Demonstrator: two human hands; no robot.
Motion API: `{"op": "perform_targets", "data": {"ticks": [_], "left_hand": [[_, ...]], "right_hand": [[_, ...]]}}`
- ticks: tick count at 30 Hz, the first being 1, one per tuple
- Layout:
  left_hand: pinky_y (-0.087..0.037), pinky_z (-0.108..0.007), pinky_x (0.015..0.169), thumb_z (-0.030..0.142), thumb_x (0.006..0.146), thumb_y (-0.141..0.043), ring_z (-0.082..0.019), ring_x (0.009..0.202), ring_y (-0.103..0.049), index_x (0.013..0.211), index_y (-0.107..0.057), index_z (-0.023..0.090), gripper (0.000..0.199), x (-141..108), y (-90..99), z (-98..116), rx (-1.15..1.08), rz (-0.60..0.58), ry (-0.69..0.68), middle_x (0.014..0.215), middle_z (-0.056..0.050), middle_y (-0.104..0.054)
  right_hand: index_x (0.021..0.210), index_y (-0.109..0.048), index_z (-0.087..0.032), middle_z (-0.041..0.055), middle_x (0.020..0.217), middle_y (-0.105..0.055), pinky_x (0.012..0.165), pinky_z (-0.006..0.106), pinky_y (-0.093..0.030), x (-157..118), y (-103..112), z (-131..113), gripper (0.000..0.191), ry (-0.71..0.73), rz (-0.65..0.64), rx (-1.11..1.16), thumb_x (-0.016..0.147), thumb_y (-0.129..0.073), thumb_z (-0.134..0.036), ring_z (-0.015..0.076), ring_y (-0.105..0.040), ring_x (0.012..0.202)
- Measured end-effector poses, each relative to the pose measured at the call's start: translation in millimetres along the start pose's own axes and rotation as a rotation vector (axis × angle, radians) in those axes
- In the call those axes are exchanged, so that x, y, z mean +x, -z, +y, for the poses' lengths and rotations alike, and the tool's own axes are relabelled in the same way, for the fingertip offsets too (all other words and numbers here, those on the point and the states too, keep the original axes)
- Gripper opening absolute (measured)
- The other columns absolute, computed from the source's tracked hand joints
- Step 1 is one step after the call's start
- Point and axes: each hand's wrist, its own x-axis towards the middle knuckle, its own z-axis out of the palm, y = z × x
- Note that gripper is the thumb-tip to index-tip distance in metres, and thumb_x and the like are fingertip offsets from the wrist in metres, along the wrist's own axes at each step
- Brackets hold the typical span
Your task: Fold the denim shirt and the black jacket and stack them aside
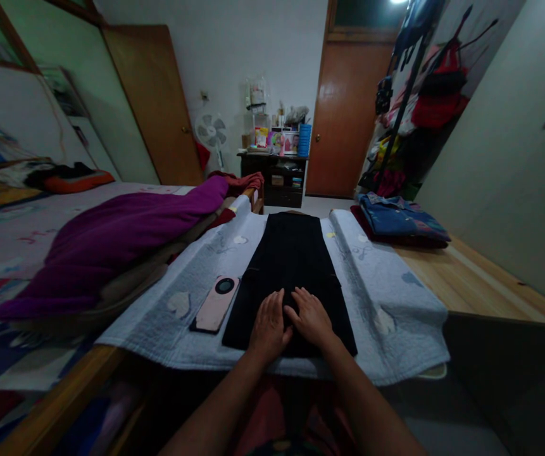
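Observation:
A black garment (294,253), folded into a long flat shape, lies on a light grey patterned cloth (395,316). My left hand (269,326) rests flat on its near part, fingers stretched forward. Close beside it on the right, my right hand (311,318) also lies on the black fabric with its fingers extended and angled inward. The thumbs are near each other. Neither hand holds anything. A pink phone (214,307) with a round dark camera ring lies on the cloth, left of the garment.
A purple blanket (130,237) is heaped on the bed at the left. Folded blue clothing (400,216) sits on a wooden surface (466,285) at the right. Farther back are a fan (211,131), a dark cabinet (275,180) and a door (348,114).

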Motion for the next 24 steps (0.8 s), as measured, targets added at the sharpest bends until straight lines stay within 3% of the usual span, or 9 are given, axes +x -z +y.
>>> {"op": "perform_targets", "data": {"ticks": [8,15,20,24], "left_hand": [[-0.023,-0.053,0.113,0.025,0.077,-0.061,-0.03,0.135,-0.035,0.14,-0.036,0.017,0.068,0,8.4,2,0.088,-0.083,0.091,0.143,-0.015,-0.044],[-0.03,-0.05,0.108,0.041,0.08,-0.063,-0.029,0.135,-0.035,0.138,-0.042,0.023,0.065,2,23.9,-19,0.058,-0.317,0.019,0.148,-0.011,-0.039],[-0.021,-0.057,0.11,0.047,0.081,-0.06,-0.031,0.138,-0.03,0.146,-0.028,0.021,0.077,-8,23.4,-28,0.156,-0.238,0.022,0.152,-0.015,-0.032],[-0.024,-0.054,0.111,0.048,0.081,-0.061,-0.03,0.139,-0.029,0.147,-0.025,0.021,0.08,-16,23.4,-35,0.182,-0.229,0.009,0.152,-0.015,-0.032]], "right_hand": [[0.137,-0.048,-0.017,0.0089,0.148,-0.04,0.113,0.039,-0.022,-1,1,0,0.056,0.006,-0.006,0.001,0.092,-0.04,-0.05,0.0228,-0.03,0.139],[0.138,-0.047,-0.018,0.0092,0.149,-0.038,0.113,0.04,-0.02,0,3,-1,0.057,0.0,-0.033,-0.008,0.093,-0.04,-0.051,0.023,-0.027,0.141],[0.138,-0.046,-0.016,0.0099,0.149,-0.037,0.113,0.041,-0.02,-1,3,-1,0.057,0.001,-0.033,-0.006,0.093,-0.04,-0.049,0.0234,-0.026,0.141],[0.138,-0.047,-0.016,0.0097,0.149,-0.038,0.113,0.04,-0.02,-1,3,-2,0.057,-0.001,-0.035,-0.006,0.092,-0.041,-0.049,0.0234,-0.027,0.14]]}}
